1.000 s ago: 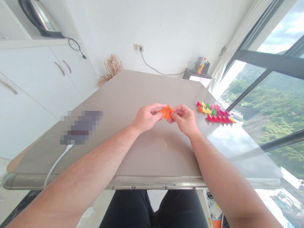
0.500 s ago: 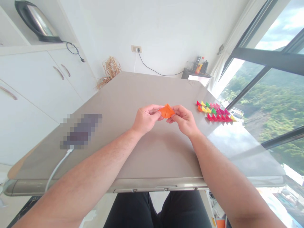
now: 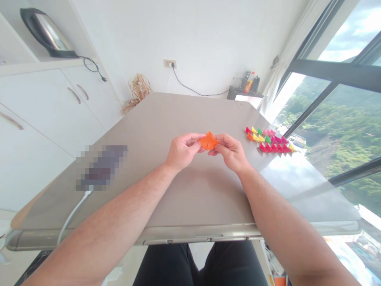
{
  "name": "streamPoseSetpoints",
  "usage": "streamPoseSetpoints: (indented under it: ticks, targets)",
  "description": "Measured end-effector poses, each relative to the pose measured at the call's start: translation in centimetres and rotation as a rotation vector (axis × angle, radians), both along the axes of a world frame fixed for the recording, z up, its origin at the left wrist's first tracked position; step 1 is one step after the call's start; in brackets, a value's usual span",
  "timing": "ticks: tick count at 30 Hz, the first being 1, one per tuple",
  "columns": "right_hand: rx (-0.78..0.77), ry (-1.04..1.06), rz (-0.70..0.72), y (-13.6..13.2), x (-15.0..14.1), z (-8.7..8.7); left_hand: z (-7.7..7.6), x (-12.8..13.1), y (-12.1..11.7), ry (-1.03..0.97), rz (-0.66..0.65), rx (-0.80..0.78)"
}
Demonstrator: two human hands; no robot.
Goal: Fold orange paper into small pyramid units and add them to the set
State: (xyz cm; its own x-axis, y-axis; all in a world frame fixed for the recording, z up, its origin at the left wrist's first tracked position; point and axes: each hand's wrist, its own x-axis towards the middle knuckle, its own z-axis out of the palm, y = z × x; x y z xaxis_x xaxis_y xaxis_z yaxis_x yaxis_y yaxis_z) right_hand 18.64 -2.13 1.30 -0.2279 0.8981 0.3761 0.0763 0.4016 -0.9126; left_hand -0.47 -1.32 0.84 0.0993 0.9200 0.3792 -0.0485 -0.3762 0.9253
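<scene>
Black-fabric trouser legs (image 3: 166, 266) nearest, under the front edge of the smooth grey-brown surface (image 3: 202, 198). White cable (image 3: 73, 214) runs to a pixelated dark slab (image 3: 102, 167), left. Mid-surface, left hand (image 3: 182, 151): fingers almost together, thumb and fingertips pinching the left corner of a creased, peaked orange folded-paper piece (image 3: 208, 141). Right hand (image 3: 233, 153): same pinch, right corner, other fingers curled. Piece sits between both hands, over the surface. Right, slightly farther: three rows of small pointed multicoloured folded-paper shapes (image 3: 269, 148). Beyond: dry straw-like bundle (image 3: 139, 89), then matte white wall (image 3: 208, 35).
</scene>
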Motion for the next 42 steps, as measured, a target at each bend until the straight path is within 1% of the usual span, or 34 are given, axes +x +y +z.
streamPoseSetpoints:
  ticks: [7,12,17,20,25,35,39,42]
  targets:
    - [-0.008,0.011,0.000,-0.02,-0.05,0.07,0.13,0.06,-0.12,-0.005,-0.008,-0.002]
    - [-0.017,0.003,-0.025,-0.01,-0.12,-0.04,0.00,0.15,-0.08,-0.013,0.027,-0.014]
    - [-0.015,-0.006,-0.034,0.01,-0.21,-0.16,0.19,0.50,-0.33,-0.029,0.079,-0.052]
    - [-0.029,0.027,-0.042,0.01,-0.32,-0.14,0.34,0.71,-0.50,-0.049,0.099,-0.056]
    - [-0.102,0.123,-0.042,-0.14,-0.62,0.19,0.53,0.88,-0.46,-0.113,0.111,-0.080]
    - [-0.145,0.257,0.008,-0.01,-0.63,-0.12,0.85,0.79,-0.35,-0.221,0.046,-0.180]
    - [-0.159,0.231,0.018,-0.06,-0.49,-0.06,0.68,0.53,-0.14,-0.224,0.027,-0.229]
    - [-0.130,0.164,-0.007,-0.28,-0.49,0.12,0.56,0.36,-0.01,-0.207,-0.014,-0.249]
